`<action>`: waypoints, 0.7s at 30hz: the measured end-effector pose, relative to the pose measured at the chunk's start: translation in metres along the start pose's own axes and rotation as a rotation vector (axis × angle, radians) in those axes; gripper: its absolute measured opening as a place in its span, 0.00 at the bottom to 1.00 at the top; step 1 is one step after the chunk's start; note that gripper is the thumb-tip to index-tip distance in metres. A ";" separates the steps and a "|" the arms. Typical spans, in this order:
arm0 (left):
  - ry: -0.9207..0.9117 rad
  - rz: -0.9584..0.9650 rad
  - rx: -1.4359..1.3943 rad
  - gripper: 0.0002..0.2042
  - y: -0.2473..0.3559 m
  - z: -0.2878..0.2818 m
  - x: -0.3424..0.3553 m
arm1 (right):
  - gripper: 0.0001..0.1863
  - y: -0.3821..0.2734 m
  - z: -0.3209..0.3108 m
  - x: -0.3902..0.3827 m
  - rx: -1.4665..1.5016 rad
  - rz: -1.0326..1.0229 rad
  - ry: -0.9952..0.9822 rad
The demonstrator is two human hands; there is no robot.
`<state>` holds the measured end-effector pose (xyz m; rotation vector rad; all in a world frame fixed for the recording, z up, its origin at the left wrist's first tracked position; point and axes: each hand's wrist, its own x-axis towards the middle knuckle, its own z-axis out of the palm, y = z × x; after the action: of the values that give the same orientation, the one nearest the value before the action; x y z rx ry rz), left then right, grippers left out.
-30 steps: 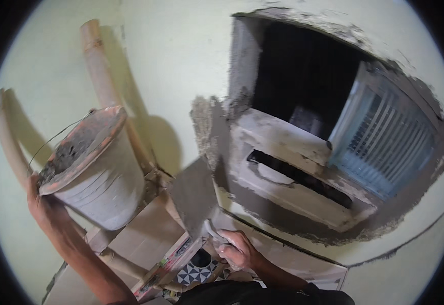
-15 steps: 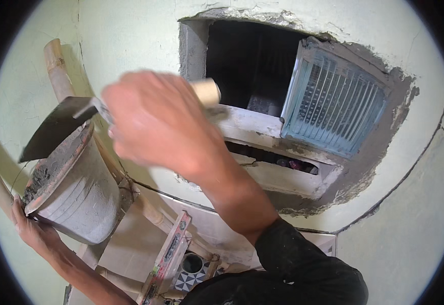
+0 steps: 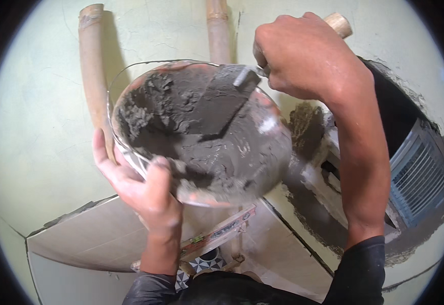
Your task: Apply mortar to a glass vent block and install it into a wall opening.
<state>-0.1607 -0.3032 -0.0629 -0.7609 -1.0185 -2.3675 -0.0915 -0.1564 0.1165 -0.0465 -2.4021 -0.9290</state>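
Note:
Wet grey mortar (image 3: 232,162) fills part of a bucket (image 3: 201,199) that is tilted so its mouth faces me. My left hand (image 3: 143,185) grips the bucket's near left rim, thumb over the edge and fingers along the outside. A thin wire handle (image 3: 109,96) loops around the far left of the rim. Above the bucket's right side, my right hand (image 3: 311,58) is closed around the wooden handle of a trowel (image 3: 222,104). The trowel's mortar-coated blade reaches into the bucket, against the mortar.
Two bamboo poles (image 3: 91,66) (image 3: 219,35) stand against the pale green wall. To the right is a window opening with a blue louvred pane (image 3: 420,173) and rough mortar edges. A long, mortar-stained level-like bar (image 3: 222,229) lies below the bucket, above a patterned floor (image 3: 206,262).
My view has turned left toward the bucket. The bucket's mouth now tips toward me. The trowel blade has gone from above the rim into the bucket, and my left hand has shifted its hold.

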 end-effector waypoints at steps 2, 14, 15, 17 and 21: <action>0.001 0.089 -0.014 0.45 -0.005 -0.001 -0.014 | 0.04 -0.008 -0.005 -0.005 -0.111 0.031 -0.022; 0.038 0.078 -0.081 0.47 0.004 0.001 -0.030 | 0.04 -0.036 0.025 -0.022 0.185 -0.209 0.015; 0.045 -0.028 -0.028 0.46 0.001 0.009 -0.028 | 0.04 -0.030 0.033 -0.025 0.134 -0.251 -0.098; 0.072 -0.183 0.071 0.37 0.002 0.019 -0.015 | 0.04 -0.015 0.053 -0.039 0.217 -0.357 0.183; 0.125 -0.568 -0.191 0.19 0.013 -0.011 0.038 | 0.08 -0.035 0.038 -0.038 0.033 -0.485 0.384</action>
<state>-0.1843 -0.3265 -0.0380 -0.4107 -1.0710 -2.9858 -0.0862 -0.1528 0.0528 0.6915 -2.0958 -0.9962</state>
